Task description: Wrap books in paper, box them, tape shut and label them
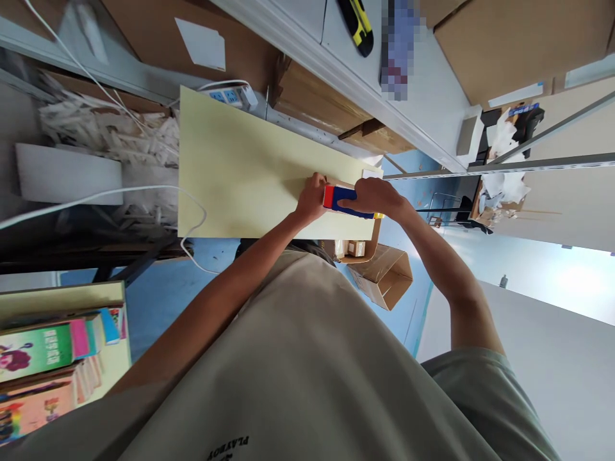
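Note:
A blue, box-shaped object with a red end and a bit of yellow at its far end is held over the pale yellow tabletop. My right hand is closed around it from the right side. Close against the red end, my left hand has its fingers curled; what they grip is hidden. A strip of something brown shows behind the blue object, between the two hands. The exact kind of the blue object cannot be made out.
A white shelf above bears a yellow-black utility knife. A power strip sits behind the table, and a white cable crosses its left edge. Open cardboard boxes stand on the floor. Books lie lower left.

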